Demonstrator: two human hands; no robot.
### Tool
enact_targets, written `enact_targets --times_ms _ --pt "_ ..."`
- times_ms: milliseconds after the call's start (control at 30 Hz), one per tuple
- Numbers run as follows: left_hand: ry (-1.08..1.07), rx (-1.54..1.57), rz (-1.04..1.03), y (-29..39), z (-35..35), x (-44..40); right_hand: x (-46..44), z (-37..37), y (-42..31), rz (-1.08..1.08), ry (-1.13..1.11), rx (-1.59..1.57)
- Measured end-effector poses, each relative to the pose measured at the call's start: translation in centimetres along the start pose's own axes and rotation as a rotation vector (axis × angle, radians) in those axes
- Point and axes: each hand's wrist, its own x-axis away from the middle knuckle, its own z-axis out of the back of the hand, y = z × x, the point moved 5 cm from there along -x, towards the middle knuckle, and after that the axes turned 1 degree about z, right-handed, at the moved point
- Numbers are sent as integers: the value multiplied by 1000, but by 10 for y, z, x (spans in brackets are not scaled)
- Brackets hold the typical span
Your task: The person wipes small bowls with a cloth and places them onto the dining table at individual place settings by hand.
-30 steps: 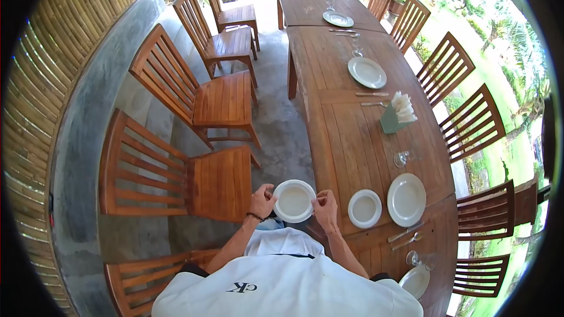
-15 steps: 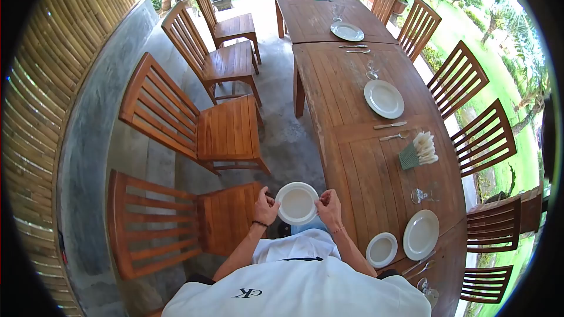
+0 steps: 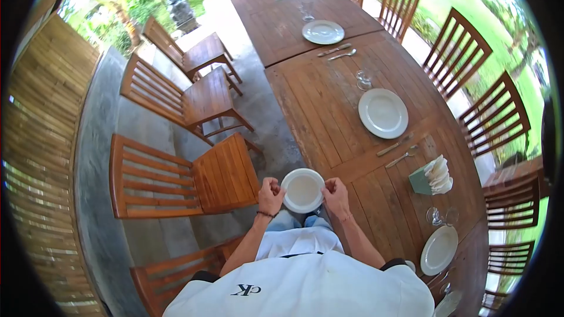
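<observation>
A small white plate [image 3: 303,191] is held level in front of my body, off the near left edge of the wooden table [image 3: 367,205]. My left hand [image 3: 271,196] pinches its left rim, and my right hand [image 3: 336,198] grips the right rim. On the table, closest to my right hand, lie a knife [image 3: 395,145] and a spoon [image 3: 402,156]. Beyond them sits a larger white plate [image 3: 383,113] with a glass [image 3: 363,80] just past it. Another large plate [image 3: 439,250] rests at the lower right, beside more glassware [image 3: 435,216].
A green holder with white napkins [image 3: 432,177] stands on the table's right part. Wooden chairs [image 3: 226,173] line the left side by a low concrete wall. More chairs [image 3: 457,53] stand along the right side. Farther plates [image 3: 323,32] and cutlery lie toward the table's far end.
I have moved forward along the table, and the view has turned. The chairs and table settings now sit nearer or further back. Both hands still hold the small plate.
</observation>
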Motion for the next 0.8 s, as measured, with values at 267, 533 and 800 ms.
enact_targets --times_ms 267,533,800 --pt "-265 -68 -172 45 -53 -98 -36 32 -22 -45 360 -146" --pt "-754 -55 -390 80 -150 -190 -50 56 -8 -143 694 -66" --pt "-1022 -88 -638 111 -206 -256 -88 28 0 -250 1058 -114"
